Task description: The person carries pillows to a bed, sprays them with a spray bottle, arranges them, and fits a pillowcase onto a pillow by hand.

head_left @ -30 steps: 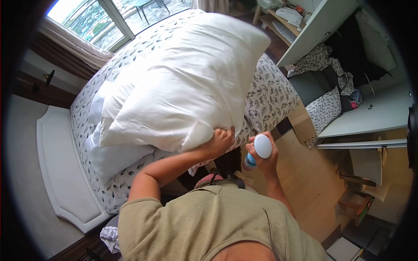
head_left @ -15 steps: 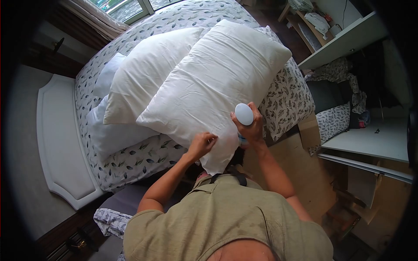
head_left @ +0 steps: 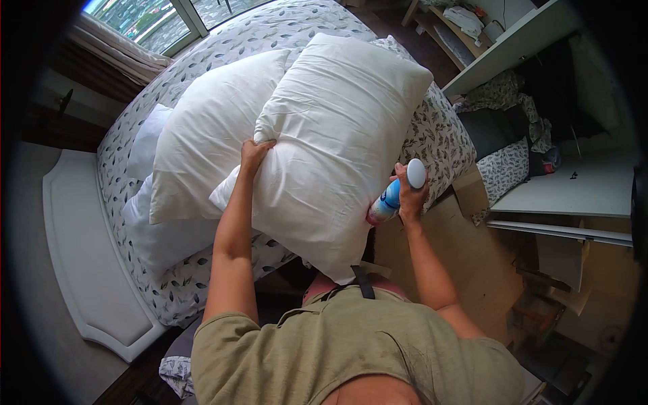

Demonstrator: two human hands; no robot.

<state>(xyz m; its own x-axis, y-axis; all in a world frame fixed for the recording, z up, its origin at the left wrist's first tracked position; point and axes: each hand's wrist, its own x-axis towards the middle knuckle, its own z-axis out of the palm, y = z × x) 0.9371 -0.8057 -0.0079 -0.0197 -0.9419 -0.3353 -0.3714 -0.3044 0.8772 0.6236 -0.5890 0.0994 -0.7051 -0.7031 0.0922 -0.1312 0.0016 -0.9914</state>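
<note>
A large white pillow (head_left: pixel 331 135) lies on top of the pile, its near corner reaching to my waist. My left hand (head_left: pixel 255 155) is closed on this pillow's left edge, bunching the fabric. In my right hand (head_left: pixel 410 192) is a spray can (head_left: pixel 386 204) with a blue, white and pink body and a rounded white end pointing up. The can tilts beside the pillow's lower right edge, its pink end close to the cloth; whether they touch I cannot tell. Another white pillow (head_left: pixel 202 128) lies under and left of the top one.
The bed (head_left: pixel 135 128) has a leaf-print sheet. A white headboard (head_left: pixel 88 250) is at left, a patterned pillow (head_left: pixel 439 135) at right. Beyond stands an open cabinet (head_left: pixel 574 189) with bedding and a cardboard box (head_left: pixel 470 192). A window (head_left: pixel 162 27) is at the back.
My left hand has moved up and left from the pillow's near part and gripped its left edge. The right hand has shifted right, tilting the can so its side shows.
</note>
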